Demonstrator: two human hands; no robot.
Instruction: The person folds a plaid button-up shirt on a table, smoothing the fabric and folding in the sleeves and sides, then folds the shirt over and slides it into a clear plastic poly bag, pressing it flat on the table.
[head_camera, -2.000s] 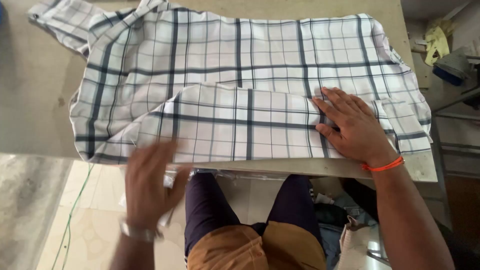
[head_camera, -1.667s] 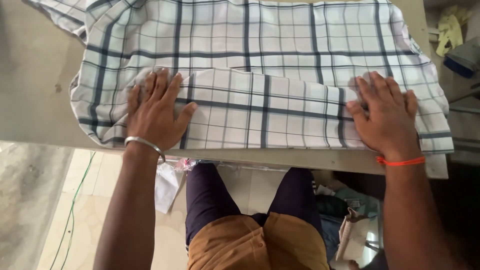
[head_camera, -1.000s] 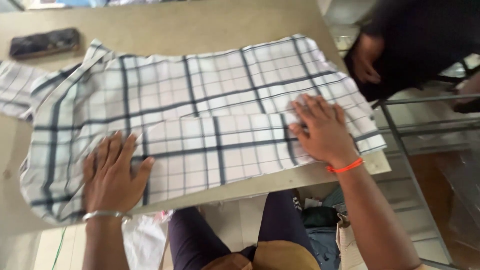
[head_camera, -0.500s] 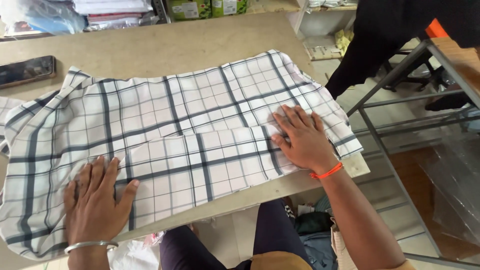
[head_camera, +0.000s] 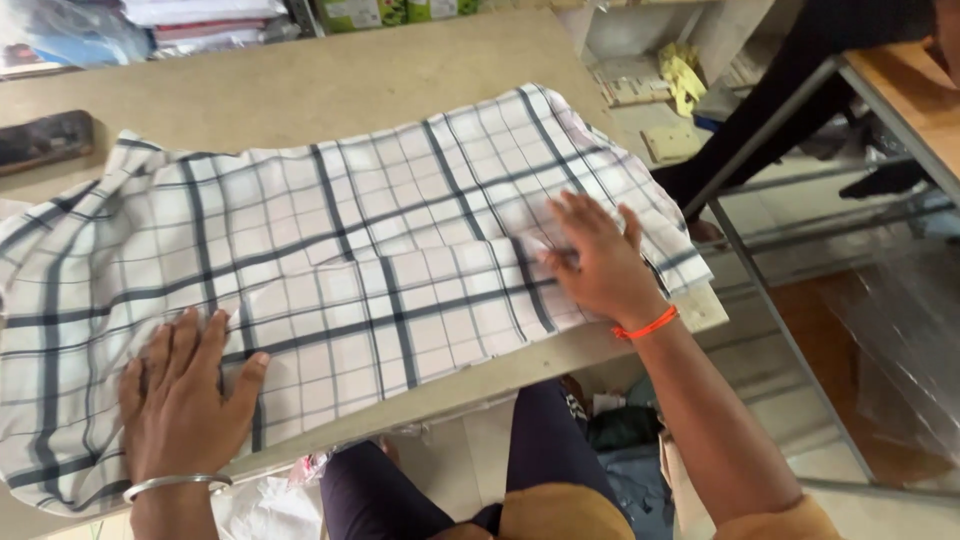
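Head view: your left hand (head_camera: 185, 385) lies flat at 7 o'clock, fingers spread, palm pressed on the near left part of the checked shirt (head_camera: 330, 250); nothing pinched in that grip. A metal bangle (head_camera: 172, 484) sits on that wrist. Your right hand (head_camera: 598, 262) lies at 3 o'clock of the cloth, fingers spread and flat on the fabric, slightly blurred; again an open, pressing grip, holding nothing between the fingers. An orange thread band (head_camera: 645, 326) circles that wrist. The shirt, white with dark and grey check lines, is spread across the beige tabletop (head_camera: 330, 90), its near panel folded up over the rest, the fold edge running from your left hand toward your right. Its near edge lies along the tabletop's front edge. A dark flat object (head_camera: 45, 138) rests on the tabletop at 10 o'clock, just beyond the shirt's left corner. Stacked packets (head_camera: 200, 18) stand at 12 o'clock. A metal frame (head_camera: 770, 330) stands at 3 o'clock, well apart from the shirt.
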